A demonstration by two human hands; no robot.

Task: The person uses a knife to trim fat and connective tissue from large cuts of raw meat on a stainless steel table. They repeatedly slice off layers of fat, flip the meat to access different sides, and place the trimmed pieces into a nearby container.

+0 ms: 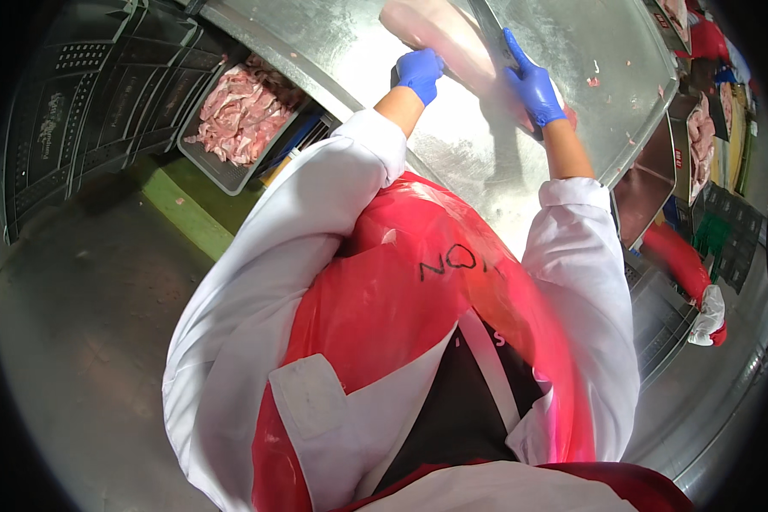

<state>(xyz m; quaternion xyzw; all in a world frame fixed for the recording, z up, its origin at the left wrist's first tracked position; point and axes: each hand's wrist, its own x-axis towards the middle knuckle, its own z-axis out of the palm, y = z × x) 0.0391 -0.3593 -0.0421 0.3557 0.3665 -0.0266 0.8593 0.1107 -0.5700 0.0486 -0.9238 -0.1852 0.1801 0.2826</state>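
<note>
Cutting the pale meat (441, 38) well likely meant guarding the curled-closed left hand (419, 74), hold unclear, from the knife (488, 31) the right hand (535, 90) gripped, forefinger extended.

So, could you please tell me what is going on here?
The person wearing the camera is handling a large pale piece of meat on a metal table. The right hand appears to hold a long knife, seen over the meat, while the left hand is closed at the meat's edge; whether it grips the meat is unclear. To the left, a grey crate holds many meat pieces.
</note>
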